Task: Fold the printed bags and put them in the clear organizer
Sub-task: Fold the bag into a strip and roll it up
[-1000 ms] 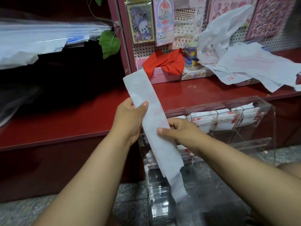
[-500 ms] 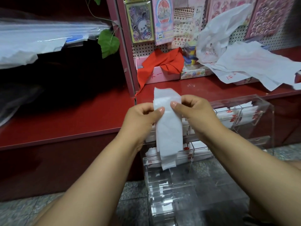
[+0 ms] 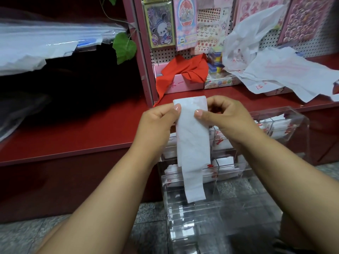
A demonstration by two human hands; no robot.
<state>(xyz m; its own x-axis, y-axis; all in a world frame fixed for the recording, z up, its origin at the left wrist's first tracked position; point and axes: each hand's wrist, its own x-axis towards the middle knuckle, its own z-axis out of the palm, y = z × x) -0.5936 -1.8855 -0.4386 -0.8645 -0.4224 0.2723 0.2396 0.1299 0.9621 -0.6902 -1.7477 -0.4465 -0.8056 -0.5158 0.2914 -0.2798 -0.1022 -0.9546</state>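
White printed bag, folded into a strip, hangs before the clear organizer, pinched at its top by left hand and right hand; folding underway, shorter fold judged next.

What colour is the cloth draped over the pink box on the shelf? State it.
Bright red cloth, plain with no pattern, seen in the head view.
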